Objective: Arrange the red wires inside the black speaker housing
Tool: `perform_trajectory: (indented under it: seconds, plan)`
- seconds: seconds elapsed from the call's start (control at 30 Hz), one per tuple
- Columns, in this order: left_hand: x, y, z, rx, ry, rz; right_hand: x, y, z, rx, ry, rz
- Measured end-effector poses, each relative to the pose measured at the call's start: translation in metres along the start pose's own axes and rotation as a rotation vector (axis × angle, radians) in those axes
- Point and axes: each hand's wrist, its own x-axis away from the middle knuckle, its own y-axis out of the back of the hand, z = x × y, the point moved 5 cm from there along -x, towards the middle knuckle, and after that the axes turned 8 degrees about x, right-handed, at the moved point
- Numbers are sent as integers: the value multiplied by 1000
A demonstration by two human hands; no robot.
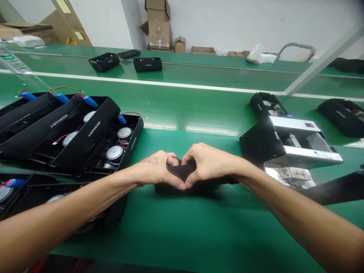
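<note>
In the middle of the bench lies a black speaker housing, its front side towards me. My left hand is closed on its left part, thumb on the near face and fingers over the far edge. Close beside it, my right hand grips the same housing, and the two thumb tips nearly touch. A bit of red wire and something blue show behind the left fingers. The fingertips on the far side are hidden.
Several open black speaker housings with blue batteries and round speakers crowd the left. At right stands a metal machine, with black housings behind it. More housings lie across the bench, before cardboard boxes.
</note>
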Motion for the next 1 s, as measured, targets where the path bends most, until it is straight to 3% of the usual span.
perform_trajectory:
  seconds: [0.2, 0.43, 0.67, 1.0]
  plan:
    - [2, -3, -2, -82, -33, 23, -4, 0, -2, 2, -35, 90]
    - [5, -9, -1, -24, -14, 35, -5, -10, -6, -62, 8, 137]
    - [7, -12, 0, 32, -26, 0, 0, -14, 4, -90, -16, 74]
    - [5, -8, -3, -77, -22, 20, 8, -9, 8, 101, -4, -5]
